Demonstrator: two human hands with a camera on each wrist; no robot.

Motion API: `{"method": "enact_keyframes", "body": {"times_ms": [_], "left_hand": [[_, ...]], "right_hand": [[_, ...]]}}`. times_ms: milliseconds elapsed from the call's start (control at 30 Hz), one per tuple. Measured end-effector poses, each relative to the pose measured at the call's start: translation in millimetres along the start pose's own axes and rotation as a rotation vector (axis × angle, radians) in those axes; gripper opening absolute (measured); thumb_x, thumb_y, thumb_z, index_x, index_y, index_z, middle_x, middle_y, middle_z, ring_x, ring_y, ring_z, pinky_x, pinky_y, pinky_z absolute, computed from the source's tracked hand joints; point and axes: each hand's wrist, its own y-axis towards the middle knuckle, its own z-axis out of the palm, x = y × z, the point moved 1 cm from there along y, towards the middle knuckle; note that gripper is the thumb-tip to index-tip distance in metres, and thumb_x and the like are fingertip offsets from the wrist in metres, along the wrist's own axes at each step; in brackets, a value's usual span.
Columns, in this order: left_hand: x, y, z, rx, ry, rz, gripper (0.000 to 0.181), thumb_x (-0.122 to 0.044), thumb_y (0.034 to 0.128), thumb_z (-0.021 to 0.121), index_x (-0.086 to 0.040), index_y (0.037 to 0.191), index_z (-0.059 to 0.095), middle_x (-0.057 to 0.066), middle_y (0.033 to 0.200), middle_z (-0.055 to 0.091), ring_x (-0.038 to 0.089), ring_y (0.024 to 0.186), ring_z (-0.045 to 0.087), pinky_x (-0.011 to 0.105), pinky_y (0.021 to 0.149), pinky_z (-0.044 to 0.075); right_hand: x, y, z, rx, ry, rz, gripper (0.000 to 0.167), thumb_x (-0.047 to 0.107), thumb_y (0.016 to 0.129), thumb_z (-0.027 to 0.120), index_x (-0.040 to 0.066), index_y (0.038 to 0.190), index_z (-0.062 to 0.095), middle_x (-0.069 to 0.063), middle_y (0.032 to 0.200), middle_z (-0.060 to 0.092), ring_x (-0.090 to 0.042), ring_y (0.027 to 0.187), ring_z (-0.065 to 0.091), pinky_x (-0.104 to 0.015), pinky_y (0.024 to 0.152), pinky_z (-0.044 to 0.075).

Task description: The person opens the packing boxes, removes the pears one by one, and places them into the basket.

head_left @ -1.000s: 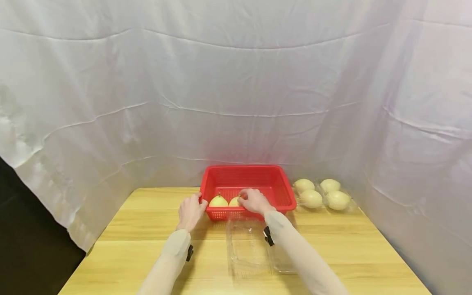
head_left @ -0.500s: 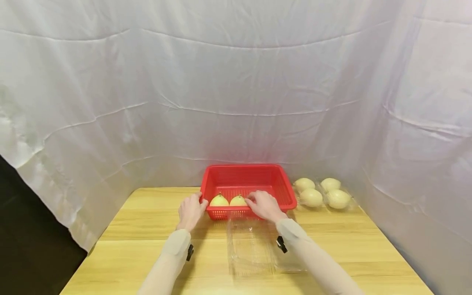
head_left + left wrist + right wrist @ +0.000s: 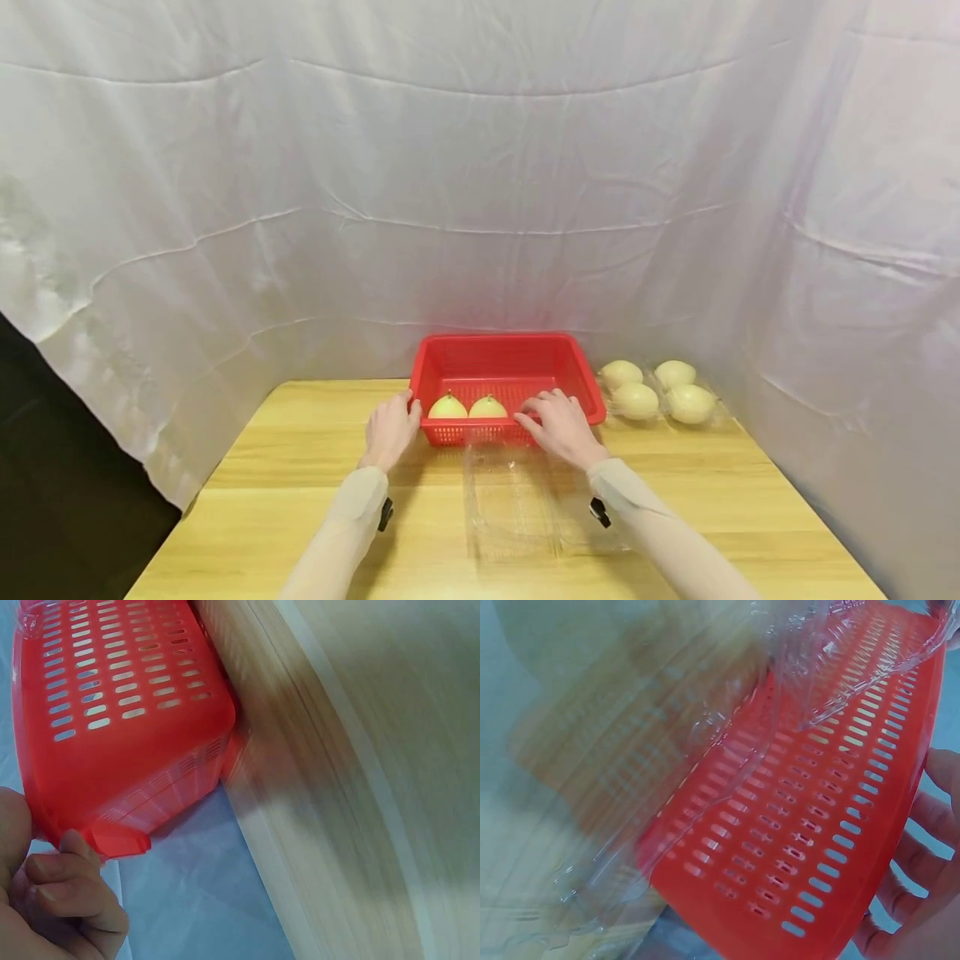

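Observation:
The red plastic basket (image 3: pixel 510 423) stands at the back of the table with two yellow pears (image 3: pixel 447 407) near its front wall, stems up. My left hand (image 3: pixel 390 429) grips the basket's front left corner, its fingers bent about the rim in the left wrist view. Over the front rim, right of the pears, is my right hand (image 3: pixel 561 427); its fingers are loosely bent and hold nothing. In the right wrist view those fingers (image 3: pixel 922 855) show beyond the rim. An opened clear plastic clamshell box (image 3: pixel 513 508) lies in front of the basket, partly under my right forearm.
Several pale yellow fruits (image 3: pixel 636 402) sit in clear plastic packaging right of the basket. A wooden table (image 3: pixel 285 467) carries everything. White cloth (image 3: pixel 480 167) hangs behind and at both sides.
My right hand has let go of the right-hand pear and drawn back to the right, leaving that pear in full view. My left hand stays on the basket's corner.

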Motion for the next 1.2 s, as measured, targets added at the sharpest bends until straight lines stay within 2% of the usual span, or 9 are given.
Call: {"method": "enact_keyframes", "body": {"times_ms": [133,233,400,533,633,733,900,1033,1200], "left_hand": [[1.8,-3.2,-2.4,0.001,-0.007,0.005,0.036,-0.025,0.0984,0.053,-0.006,0.126,0.065,0.014,0.106,0.072,0.033,0.084,0.067,0.048,0.071,0.053],[1.8,-6.8,-2.5,-0.002,-0.004,0.002,0.035,-0.029,0.0977,0.056,-0.008,0.124,0.066,0.012,0.097,0.072,0.029,0.078,0.065,0.044,0.064,0.051],[-3.6,-14.0,-2.4,-0.025,-0.012,0.028,0.025,-0.034,0.0948,0.062,-0.011,0.101,0.069,0.004,0.069,0.060,0.021,0.061,0.055,0.034,0.051,0.040],[-8.4,-22.7,-3.0,-0.026,-0.018,0.057,0.025,-0.032,0.0939,0.063,-0.010,0.105,0.070,0.003,0.071,0.062,0.019,0.063,0.055,0.031,0.052,0.041],[-11.7,-29.4,-4.0,-0.022,-0.021,0.078,0.028,-0.029,0.0929,0.065,-0.009,0.112,0.071,0.003,0.081,0.068,0.019,0.069,0.059,0.032,0.056,0.044],[-14.6,-35.6,-5.7,-0.007,-0.027,0.113,0.027,-0.028,0.0916,0.066,-0.009,0.111,0.071,0.003,0.083,0.070,0.017,0.071,0.062,0.033,0.058,0.047],[-17.3,-47.3,-8.0,0.049,-0.043,0.162,0.035,-0.026,0.0894,0.068,-0.007,0.119,0.068,-0.001,0.077,0.065,0.012,0.069,0.057,0.031,0.061,0.046],[-18.8,-55.1,-8.8,0.088,-0.095,0.184,0.039,-0.023,0.0894,0.069,-0.006,0.124,0.065,-0.004,0.076,0.061,0.009,0.070,0.054,0.029,0.064,0.047],[-23.8,-60.8,-9.0,0.131,-0.148,0.235,0.026,-0.022,0.0901,0.069,-0.011,0.113,0.070,-0.008,0.078,0.060,0.008,0.072,0.052,0.026,0.067,0.046]], "right_hand": [[-3.2,-6.1,-3.4,-0.007,-0.019,0.004,0.021,0.041,0.089,0.069,0.022,0.097,0.075,0.003,0.097,0.068,-0.019,0.093,0.055,-0.038,0.074,0.040],[-8.8,-11.8,-8.1,-0.030,-0.019,0.013,0.025,0.042,0.085,0.073,0.021,0.097,0.075,0.002,0.096,0.067,-0.020,0.091,0.055,-0.037,0.072,0.038],[-27.6,-20.9,-18.7,-0.081,-0.023,0.053,0.034,0.046,0.076,0.080,0.018,0.095,0.075,0.000,0.094,0.066,-0.022,0.091,0.055,-0.041,0.074,0.040],[-42.3,-28.3,-27.9,-0.075,-0.034,0.094,0.037,0.048,0.074,0.081,0.017,0.095,0.076,-0.002,0.094,0.067,-0.025,0.092,0.058,-0.045,0.076,0.044],[-50.0,-32.1,-34.5,-0.040,-0.030,0.129,0.036,0.047,0.074,0.082,0.017,0.093,0.077,-0.003,0.095,0.067,-0.026,0.092,0.060,-0.044,0.073,0.047],[-54.1,-33.6,-38.5,0.009,-0.009,0.153,0.030,0.044,0.074,0.082,0.017,0.087,0.078,0.003,0.088,0.069,-0.022,0.087,0.059,-0.040,0.070,0.048],[-54.5,-29.1,-39.7,0.057,0.057,0.129,0.018,0.034,0.075,0.084,0.017,0.077,0.078,0.010,0.070,0.070,-0.014,0.073,0.055,-0.034,0.069,0.046],[-53.6,-25.6,-40.2,0.046,0.080,0.128,0.016,0.030,0.075,0.084,0.015,0.078,0.079,0.009,0.070,0.071,-0.013,0.070,0.056,-0.035,0.070,0.048],[-53.0,-24.1,-39.9,0.029,0.092,0.109,0.015,0.025,0.076,0.083,0.011,0.081,0.079,0.004,0.074,0.073,-0.012,0.070,0.062,-0.036,0.070,0.052]]}}
